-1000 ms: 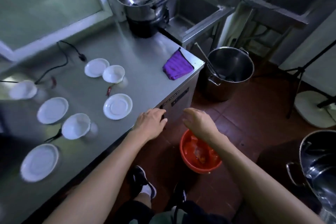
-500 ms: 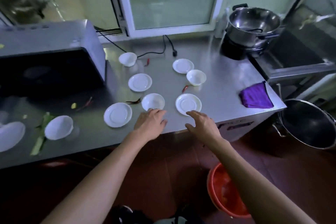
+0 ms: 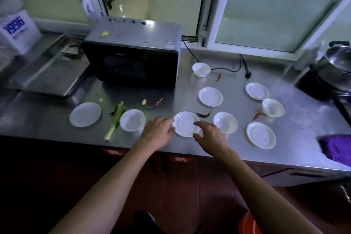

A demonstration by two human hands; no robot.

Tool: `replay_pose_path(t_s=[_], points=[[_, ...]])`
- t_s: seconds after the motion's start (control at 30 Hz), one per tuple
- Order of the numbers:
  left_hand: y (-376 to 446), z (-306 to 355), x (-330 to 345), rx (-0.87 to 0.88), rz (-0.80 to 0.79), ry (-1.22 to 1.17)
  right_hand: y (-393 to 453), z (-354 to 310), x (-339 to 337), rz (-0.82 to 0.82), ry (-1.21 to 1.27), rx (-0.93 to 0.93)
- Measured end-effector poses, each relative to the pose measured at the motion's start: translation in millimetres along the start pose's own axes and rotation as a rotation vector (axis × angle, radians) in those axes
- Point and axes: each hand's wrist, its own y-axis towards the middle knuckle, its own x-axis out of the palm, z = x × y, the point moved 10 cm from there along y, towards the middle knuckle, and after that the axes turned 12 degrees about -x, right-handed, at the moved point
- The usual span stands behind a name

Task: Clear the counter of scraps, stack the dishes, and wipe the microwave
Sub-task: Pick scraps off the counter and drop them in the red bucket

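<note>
1. At the left of the frame, the counter (image 3: 284,150) is seen to carry more than was in view a second ago, when the gaze was turned down toward the orange bin on the floor: a plate (image 3: 85,114), a green stalk (image 3: 115,119) and a bowl (image 3: 132,120) are now shown, none of them yet cleared.
2. Above them, in the upper middle, the microwave (image 3: 133,57) has been brought into view; a yellow scrap (image 3: 105,33) is seen on its top, so wiping is judged still to be done.
3. The left hand (image 3: 157,135), which lay at the counter edge a second ago, is now placed against the left rim of the central saucer (image 3: 185,124), fingers loosely bent; whether the rim is actually gripped cannot be told.
4. The right hand (image 3: 209,136) has been moved from above the bin to the saucer's right side, fingers spread and lightly curved, nothing lifted.
5. Further right, red chillies (image 3: 203,114) and other dishes remain scattered and unstacked; stacking is judged to be only beginning.
</note>
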Motion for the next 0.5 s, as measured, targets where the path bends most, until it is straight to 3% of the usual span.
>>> replay_pose_path(t_s=[0.27,0.5], points=[[-13,-147,-28,-0.203,0.010,-0.038,66,-84,64,-0.058,0.112,-0.019],[-22,-215,-37,-0.293,0.000,-0.046,109,-128,97,-0.082,0.175,-0.041]])
